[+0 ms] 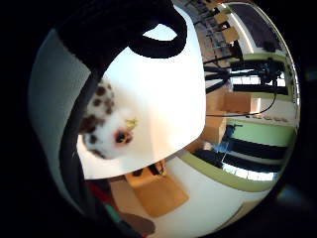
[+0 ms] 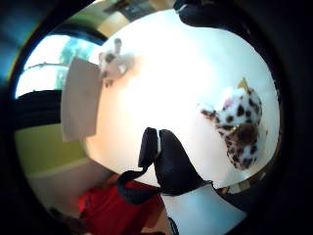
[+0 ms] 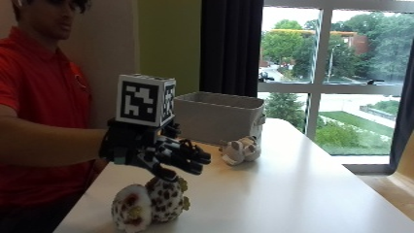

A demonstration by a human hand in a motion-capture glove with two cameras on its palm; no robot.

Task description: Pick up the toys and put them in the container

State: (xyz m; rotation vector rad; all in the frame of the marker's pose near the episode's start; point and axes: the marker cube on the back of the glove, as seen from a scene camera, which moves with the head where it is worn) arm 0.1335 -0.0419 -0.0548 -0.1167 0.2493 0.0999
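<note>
A white plush toy with brown spots (image 3: 147, 203) lies on the white table (image 3: 291, 194) near its front left corner. My gloved right hand (image 3: 158, 153) hovers just above it, fingers spread and holding nothing. The spotted toy (image 2: 238, 126) also shows in the thumb side palm view and, close to the palm, as the spotted toy (image 1: 105, 126) in the little finger side view. A small white and grey plush toy (image 3: 240, 149) sits by the grey fabric container (image 3: 218, 116) at the back of the table. That small toy (image 2: 113, 62) leans beside the container (image 2: 80, 100).
A wooden chair (image 1: 156, 191) stands on the floor beside the table. Large windows (image 3: 336, 73) run behind the table. The person's red sleeve (image 3: 39, 121) is at the table's left edge.
</note>
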